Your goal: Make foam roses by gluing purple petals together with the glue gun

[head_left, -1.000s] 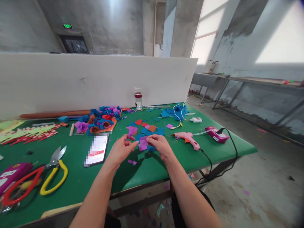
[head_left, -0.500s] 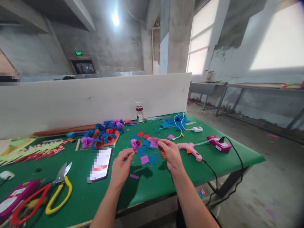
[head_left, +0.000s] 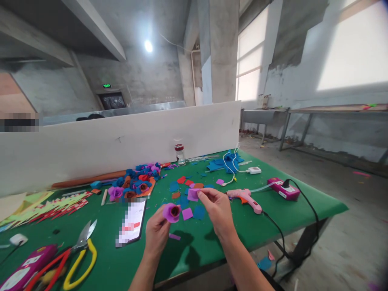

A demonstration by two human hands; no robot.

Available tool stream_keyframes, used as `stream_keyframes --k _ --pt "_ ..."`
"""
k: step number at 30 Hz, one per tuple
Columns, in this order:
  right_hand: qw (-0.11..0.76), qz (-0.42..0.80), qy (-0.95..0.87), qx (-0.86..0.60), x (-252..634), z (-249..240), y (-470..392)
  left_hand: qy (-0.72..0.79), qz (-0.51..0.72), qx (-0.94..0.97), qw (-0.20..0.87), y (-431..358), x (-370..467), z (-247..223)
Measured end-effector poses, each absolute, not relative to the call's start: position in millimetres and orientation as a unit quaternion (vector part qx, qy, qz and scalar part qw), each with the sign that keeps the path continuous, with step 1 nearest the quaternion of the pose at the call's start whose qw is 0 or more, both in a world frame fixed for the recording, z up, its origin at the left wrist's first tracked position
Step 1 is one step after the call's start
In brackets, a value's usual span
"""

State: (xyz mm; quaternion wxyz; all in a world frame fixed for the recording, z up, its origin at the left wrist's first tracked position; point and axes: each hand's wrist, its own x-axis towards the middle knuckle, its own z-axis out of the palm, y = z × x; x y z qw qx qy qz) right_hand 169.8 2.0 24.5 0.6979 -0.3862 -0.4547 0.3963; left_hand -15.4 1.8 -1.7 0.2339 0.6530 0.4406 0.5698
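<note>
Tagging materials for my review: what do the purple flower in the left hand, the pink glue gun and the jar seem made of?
Purple flower: matte, probably crepe paper or felt, judging by its soft, flared edge. Pink glue gun: likely moulded plastic, smooth and rounded. Jar: glass or clear plastic, body see-through; can't tell which.

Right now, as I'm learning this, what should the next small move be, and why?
Probably bring the purple paper piece in the right hand to the purple paper flower: the left hand holds that flower, and a gap separates the two.
</note>
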Motion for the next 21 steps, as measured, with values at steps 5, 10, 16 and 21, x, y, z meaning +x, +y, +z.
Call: stream_keyframes --k 5,10,16,21 --pt "0.697 0.380 -0.459 -0.400 165 25 -1 0.485 0.576 0.595 0.280 1 -6 -4" --pt "0.691 0.346 -0.468 -0.428 160 30 -4 0.447 0.615 0.539 0.363 6 2 -10" --pt "0.676 0.323 -0.482 -0.454 158 28 -3 0.424 0.625 0.513 0.408 6 10 -9" --pt "0.674 0.306 -0.489 -0.462 158 28 -4 0.411 0.617 0.503 0.444 3 16 -7"
